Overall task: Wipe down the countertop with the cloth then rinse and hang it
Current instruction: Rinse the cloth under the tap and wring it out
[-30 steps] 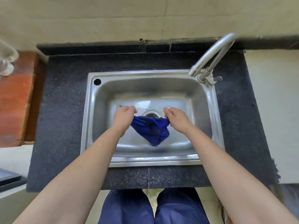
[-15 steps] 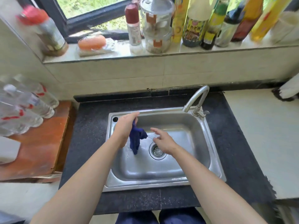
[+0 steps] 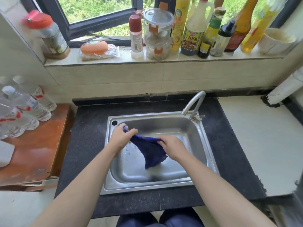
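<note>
Two hands hold a dark blue cloth (image 3: 150, 151) over the basin of the steel sink (image 3: 147, 187). The left hand (image 3: 122, 136) clenches one bunched corner near the sink's back-left overflow hole. The right hand (image 3: 172, 147) pinches the other end over the sink's middle. The wrinkled cloth sags between them to a point above the sink floor. A curved faucet (image 3: 195, 102) stands at the sink's back-right corner, apart from both hands. Black speckled countertop (image 3: 88, 128) surrounds the sink, and water bottles (image 3: 27, 104) stand to its left.

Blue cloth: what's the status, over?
Left hand grips one end, right hand the other. Dark blue cloth hangs between them over the stainless steel sink. Nothing blocking.
</note>
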The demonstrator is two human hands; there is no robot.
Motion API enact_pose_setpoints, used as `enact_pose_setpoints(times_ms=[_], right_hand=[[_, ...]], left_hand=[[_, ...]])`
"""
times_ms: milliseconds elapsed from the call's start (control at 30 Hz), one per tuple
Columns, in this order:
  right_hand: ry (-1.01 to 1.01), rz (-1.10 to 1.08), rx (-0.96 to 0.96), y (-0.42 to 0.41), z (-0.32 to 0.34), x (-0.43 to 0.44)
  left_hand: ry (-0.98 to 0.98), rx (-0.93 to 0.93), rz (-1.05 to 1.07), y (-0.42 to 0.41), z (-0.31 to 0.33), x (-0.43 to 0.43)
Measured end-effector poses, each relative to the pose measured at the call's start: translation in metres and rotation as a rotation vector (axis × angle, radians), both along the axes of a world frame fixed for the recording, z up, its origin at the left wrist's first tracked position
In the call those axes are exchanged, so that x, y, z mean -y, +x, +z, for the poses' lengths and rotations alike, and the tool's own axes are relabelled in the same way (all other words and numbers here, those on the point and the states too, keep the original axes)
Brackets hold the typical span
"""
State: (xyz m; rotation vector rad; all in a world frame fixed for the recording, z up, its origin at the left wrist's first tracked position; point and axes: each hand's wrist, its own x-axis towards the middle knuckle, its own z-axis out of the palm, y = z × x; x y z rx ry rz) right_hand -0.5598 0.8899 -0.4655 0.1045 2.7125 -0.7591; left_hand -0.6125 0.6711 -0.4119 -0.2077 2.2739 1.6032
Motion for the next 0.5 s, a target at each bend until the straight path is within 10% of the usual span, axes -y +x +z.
enact_pose_setpoints(times_ms=[500], right_hand=[[0.169,-0.038,-0.213,0.006,0.040,-0.055]], left_hand=[[-0.222,-0.237,-0.193,0.000,-0.018,-0.016]])
